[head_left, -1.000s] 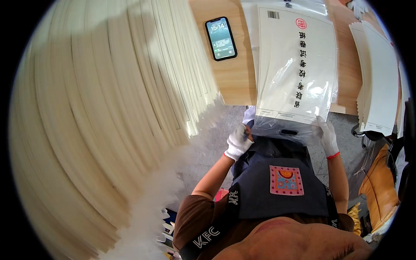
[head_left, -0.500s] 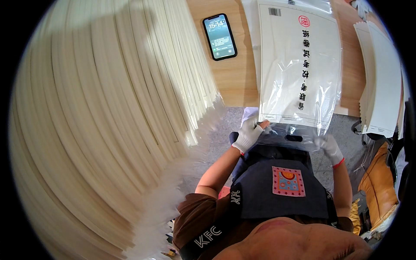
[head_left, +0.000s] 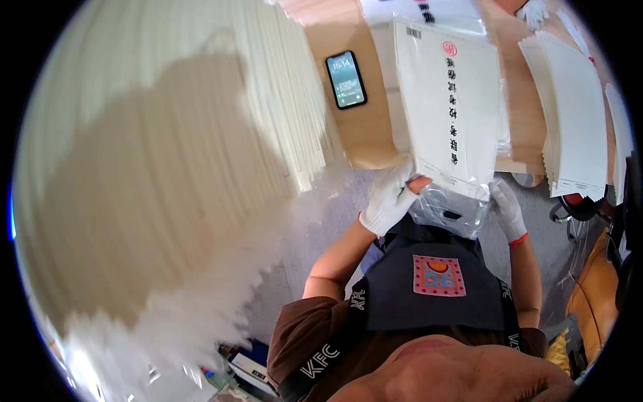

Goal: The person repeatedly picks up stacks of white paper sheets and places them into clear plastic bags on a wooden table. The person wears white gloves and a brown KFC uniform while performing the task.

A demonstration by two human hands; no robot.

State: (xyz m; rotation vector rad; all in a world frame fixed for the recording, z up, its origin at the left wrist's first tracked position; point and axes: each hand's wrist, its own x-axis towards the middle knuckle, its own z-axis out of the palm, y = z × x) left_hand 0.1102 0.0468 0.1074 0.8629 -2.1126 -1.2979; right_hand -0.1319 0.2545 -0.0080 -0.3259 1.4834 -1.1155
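Observation:
A clear plastic bag [head_left: 447,209] holds a stack of white paper [head_left: 429,87] printed with dark characters and a red round mark. Its near end, with a cut-out handle hole, hangs past the table edge in front of my apron. My left hand [head_left: 390,199], in a white fingertip-less glove, pinches the near left corner, the bare thumb on top. At the near right corner, my right hand [head_left: 507,209], gloved likewise, grips the bag's edge; its fingertips are partly hidden.
A tall pile of plastic-wrapped paper packs [head_left: 154,174] fills the left side. On the wooden table [head_left: 368,137] lies a phone [head_left: 347,80]. Fanned paper stacks [head_left: 576,114] overhang the table at right. Another person's gloved hand [head_left: 533,15] shows at the far right.
The bag's near end has crumpled and drawn shorter below the paper. My right hand has moved up along the bag's right edge. The whole view has shifted a little.

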